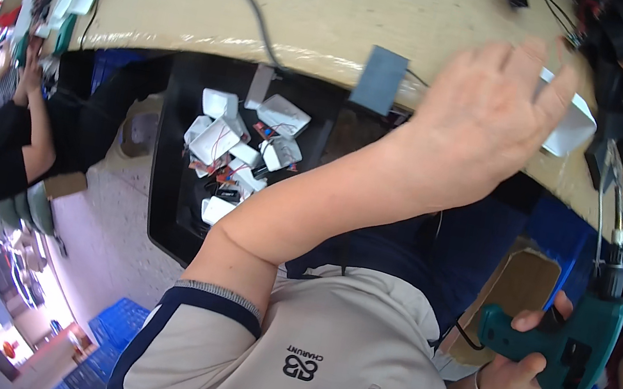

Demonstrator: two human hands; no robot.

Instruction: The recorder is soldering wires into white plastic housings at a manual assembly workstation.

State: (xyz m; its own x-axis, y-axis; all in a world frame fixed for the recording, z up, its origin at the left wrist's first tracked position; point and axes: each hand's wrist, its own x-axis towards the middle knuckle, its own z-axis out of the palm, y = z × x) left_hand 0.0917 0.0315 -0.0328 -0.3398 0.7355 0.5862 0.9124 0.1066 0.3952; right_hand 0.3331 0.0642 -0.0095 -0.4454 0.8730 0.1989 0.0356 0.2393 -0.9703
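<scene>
Left forearm crosses closest, elbow at 7, left hand at 2 o'clock. Fingers bent over a white shell on the bench; contact hidden, can't tell if it's pinched. Right hand at 4, wrapped round the drill handle by the body, nose pointing to 12.

Shell: looks light, stiff, thin-walled, maybe slick; take it by the side walls, don't squeeze. Drill: rigid, probably the heavy one, likely nose-heavy; hold by the handle near the body, mind the cord.

Farther out: grey block between 12 and 1, black cable at 11, tub of more white shells at 10, co-worker at 9.
</scene>
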